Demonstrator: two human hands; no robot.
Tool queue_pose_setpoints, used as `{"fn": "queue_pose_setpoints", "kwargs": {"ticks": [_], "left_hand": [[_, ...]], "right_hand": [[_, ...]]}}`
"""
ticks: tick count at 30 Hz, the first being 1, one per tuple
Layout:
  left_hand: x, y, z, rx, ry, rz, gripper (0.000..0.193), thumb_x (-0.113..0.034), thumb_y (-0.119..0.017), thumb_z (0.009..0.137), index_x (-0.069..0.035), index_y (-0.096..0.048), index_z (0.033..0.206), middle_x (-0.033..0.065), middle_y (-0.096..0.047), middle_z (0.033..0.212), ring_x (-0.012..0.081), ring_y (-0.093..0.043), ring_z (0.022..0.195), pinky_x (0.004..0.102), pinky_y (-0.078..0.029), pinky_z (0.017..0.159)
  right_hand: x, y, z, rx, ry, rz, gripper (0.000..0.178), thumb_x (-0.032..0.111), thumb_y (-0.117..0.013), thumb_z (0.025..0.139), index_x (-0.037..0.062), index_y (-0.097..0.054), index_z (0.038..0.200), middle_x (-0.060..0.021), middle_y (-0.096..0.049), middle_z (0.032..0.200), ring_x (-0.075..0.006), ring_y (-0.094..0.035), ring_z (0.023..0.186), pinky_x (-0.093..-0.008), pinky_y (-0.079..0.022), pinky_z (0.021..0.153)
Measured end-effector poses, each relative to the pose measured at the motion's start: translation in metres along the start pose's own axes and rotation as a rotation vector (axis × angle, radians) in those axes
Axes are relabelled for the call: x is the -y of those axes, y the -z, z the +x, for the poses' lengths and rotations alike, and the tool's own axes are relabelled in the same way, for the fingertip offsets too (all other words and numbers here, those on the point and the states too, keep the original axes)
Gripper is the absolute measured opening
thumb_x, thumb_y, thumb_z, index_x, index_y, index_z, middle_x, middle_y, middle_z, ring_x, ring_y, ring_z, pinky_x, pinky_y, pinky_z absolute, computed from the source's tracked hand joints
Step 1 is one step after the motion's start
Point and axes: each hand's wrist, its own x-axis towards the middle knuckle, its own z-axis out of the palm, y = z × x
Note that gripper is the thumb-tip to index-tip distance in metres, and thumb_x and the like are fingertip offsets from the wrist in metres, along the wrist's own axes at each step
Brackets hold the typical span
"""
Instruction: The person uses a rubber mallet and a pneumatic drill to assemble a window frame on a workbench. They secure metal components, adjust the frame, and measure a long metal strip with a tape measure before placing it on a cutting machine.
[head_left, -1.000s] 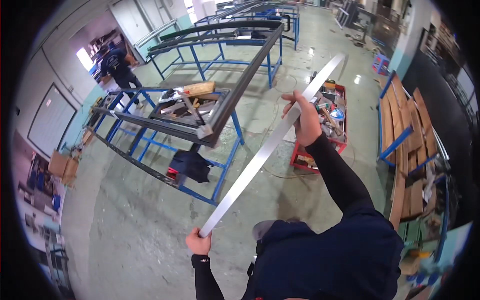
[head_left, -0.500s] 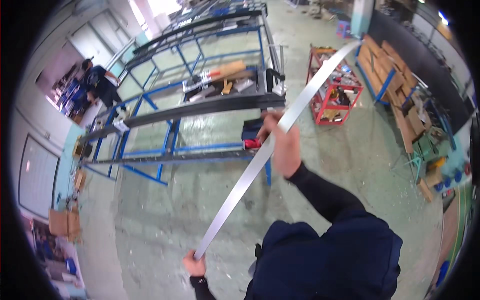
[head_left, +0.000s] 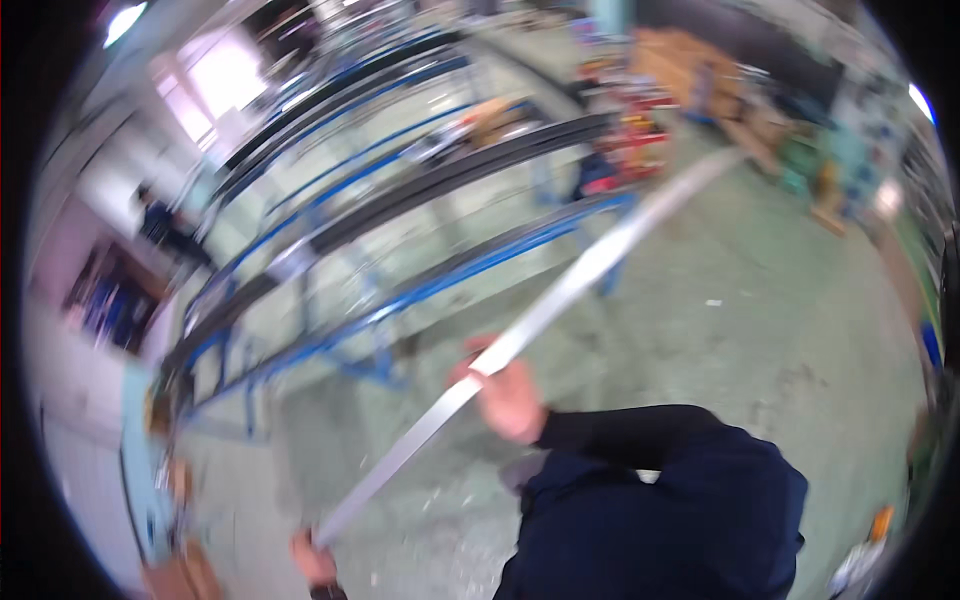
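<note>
Spanning diagonally above floor (head_left: 745,350): long silvery strip (head_left: 600,257), left hand (head_left: 314,560) grasping lower end, right hand (head_left: 508,397) gripping farther up; probably light, springy, slick; best held at two well-spaced points.

The green-grey floor (head_left: 740,380), which is smooth and a little shiny, carries a bench of blue metal frame (head_left: 480,266), a small white scrap (head_left: 713,302) near this bench, and a red cart (head_left: 645,140) just beyond its right end. Across the bench lies a long dark profile (head_left: 450,185), and behind this profile a light-brown wooden piece (head_left: 497,122) rests among smaller objects, too blurred to tell. The load of the cart is also blurred.
</note>
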Motion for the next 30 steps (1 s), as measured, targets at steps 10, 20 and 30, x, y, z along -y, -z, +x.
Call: {"fn": "queue_pose_setpoints", "kwargs": {"ticks": [10, 20, 30], "left_hand": [[0.385, 0.107, 0.201, 0.574, 0.072, 0.426, 0.048, -0.043, -0.07, 0.078, -0.016, -0.068, 0.118, 0.0154, -0.063, 0.121, 0.0359, -0.047, 0.129, 0.0572, -0.025, 0.113], [0.519, 0.128, 0.428, 0.412, -1.027, 0.454, 0.11, -0.045, -0.089, 0.055, -0.008, -0.039, 0.146, 0.016, -0.034, 0.152, 0.0373, -0.016, 0.148, 0.0624, -0.006, 0.117], [0.858, 0.174, 0.648, 0.554, -1.035, 0.277, 0.018, -0.024, -0.062, 0.087, -0.007, -0.058, 0.083, 0.0111, -0.066, 0.071, 0.0312, -0.068, 0.066, 0.0435, -0.053, 0.056]], "right_hand": [[-0.309, -0.348, -0.107, -0.329, -0.554, 0.147, 0.029, 0.016, -0.051, 0.094, 0.002, -0.045, 0.119, -0.0169, -0.067, 0.099, -0.0271, -0.066, 0.093, -0.0384, -0.053, 0.083], [-0.568, -0.793, -0.153, -0.367, -0.949, 0.537, 0.032, 0.031, -0.051, 0.101, 0.0184, -0.051, 0.13, -0.0062, -0.06, 0.105, -0.024, -0.059, 0.102, -0.0441, -0.046, 0.095], [-0.702, -1.083, -0.12, -0.628, -0.65, 1.054, 0.083, 0.073, -0.052, 0.084, 0.0031, -0.049, 0.129, -0.016, -0.057, 0.114, -0.0321, -0.056, 0.111, -0.0466, -0.044, 0.102]]}}
